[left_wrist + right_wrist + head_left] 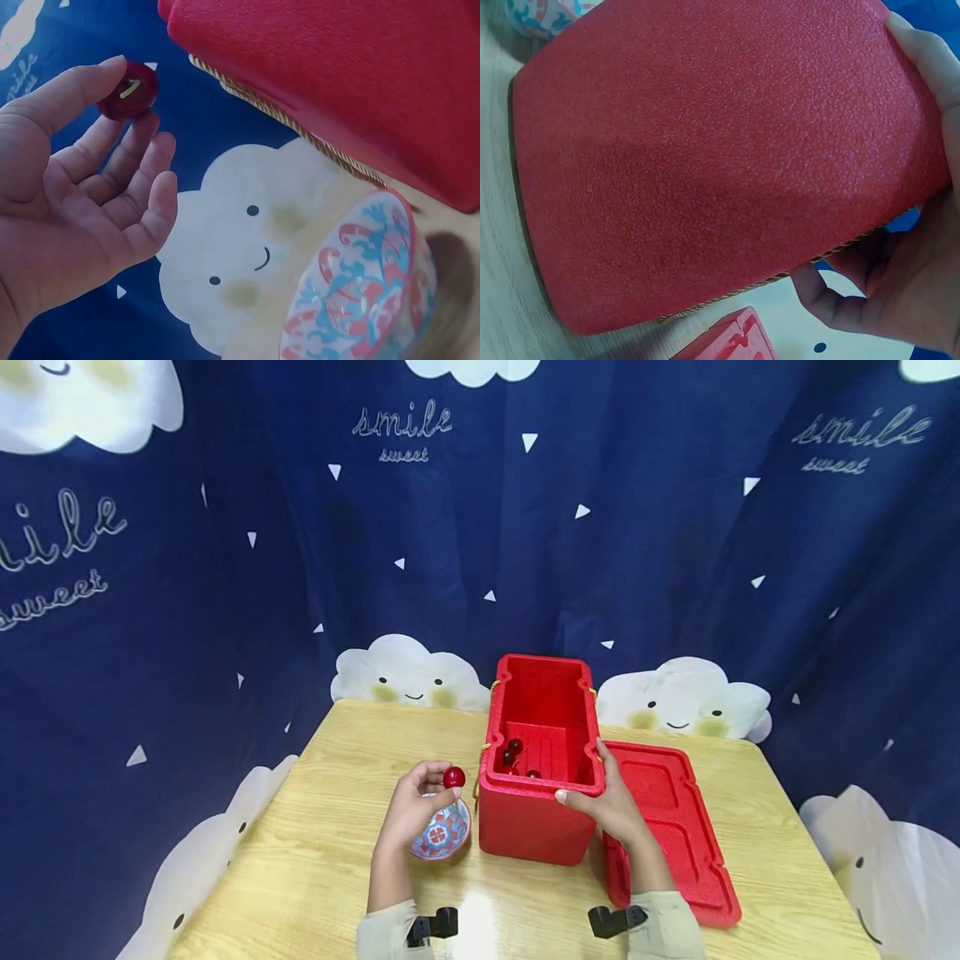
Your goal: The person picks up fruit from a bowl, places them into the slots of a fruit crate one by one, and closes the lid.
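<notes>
Between thumb and fingers my left hand (417,802) pinches a dark red cherry (128,91) with a short stem stub. Below that hand a patterned bowl (440,832) in blue, red and white stands on the table; no fruit shows inside it. Beside it is a deep red foam box (537,827) without its lid. Several dark cherries (513,747) lie on its floor near the front left corner. My right hand (617,802) grips the box's front right corner, thumb at the front rim and fingers along the right side, by the gold cord (780,276).
A red lid (675,835) lies on the wooden table (360,752) to the right of the box, partly behind my right forearm. Behind the table hangs a dark blue curtain (450,510) with clouds and white triangles.
</notes>
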`<state>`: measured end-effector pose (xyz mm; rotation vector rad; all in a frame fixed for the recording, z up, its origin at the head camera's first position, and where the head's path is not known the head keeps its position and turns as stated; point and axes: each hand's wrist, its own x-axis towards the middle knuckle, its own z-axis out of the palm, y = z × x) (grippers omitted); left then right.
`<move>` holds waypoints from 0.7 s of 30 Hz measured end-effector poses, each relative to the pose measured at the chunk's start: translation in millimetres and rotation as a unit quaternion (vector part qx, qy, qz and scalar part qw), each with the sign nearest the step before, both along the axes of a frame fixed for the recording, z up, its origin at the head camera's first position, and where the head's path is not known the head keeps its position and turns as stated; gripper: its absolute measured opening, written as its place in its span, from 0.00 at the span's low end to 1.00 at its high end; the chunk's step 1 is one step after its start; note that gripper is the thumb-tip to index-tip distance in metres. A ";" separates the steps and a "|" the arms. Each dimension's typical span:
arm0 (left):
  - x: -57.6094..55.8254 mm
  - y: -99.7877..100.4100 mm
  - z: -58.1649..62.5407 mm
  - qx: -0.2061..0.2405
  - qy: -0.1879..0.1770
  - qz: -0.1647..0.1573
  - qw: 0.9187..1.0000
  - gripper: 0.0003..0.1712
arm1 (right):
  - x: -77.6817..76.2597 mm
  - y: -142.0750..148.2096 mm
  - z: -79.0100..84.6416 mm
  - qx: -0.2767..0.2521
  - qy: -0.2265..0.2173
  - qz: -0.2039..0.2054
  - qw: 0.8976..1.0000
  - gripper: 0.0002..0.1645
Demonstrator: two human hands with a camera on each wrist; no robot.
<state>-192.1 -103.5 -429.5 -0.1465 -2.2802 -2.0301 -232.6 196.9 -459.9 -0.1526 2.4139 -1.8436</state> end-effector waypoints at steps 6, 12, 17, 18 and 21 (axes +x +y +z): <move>-11.8 8.2 10.3 0.016 0.014 -0.012 1.000 0.21 | -4.3 2.1 -6.4 0.010 0.007 -0.009 1.000 0.68; -21.9 14.9 20.2 0.017 0.023 -0.036 0.999 0.22 | -5.1 0.7 -4.3 -0.004 0.004 -0.013 1.000 0.68; -27.3 19.9 27.2 0.014 0.020 -0.049 0.998 0.22 | -3.5 -1.5 -4.3 -0.022 -0.008 -0.017 1.000 0.69; -28.2 21.1 28.0 0.014 0.020 -0.052 0.998 0.22 | -2.9 -2.0 -4.3 -0.022 -0.010 -0.019 1.000 0.69; -31.0 24.7 29.0 0.015 0.020 -0.057 0.998 0.22 | -2.0 -2.5 -5.6 -0.027 -0.012 -0.019 0.999 0.70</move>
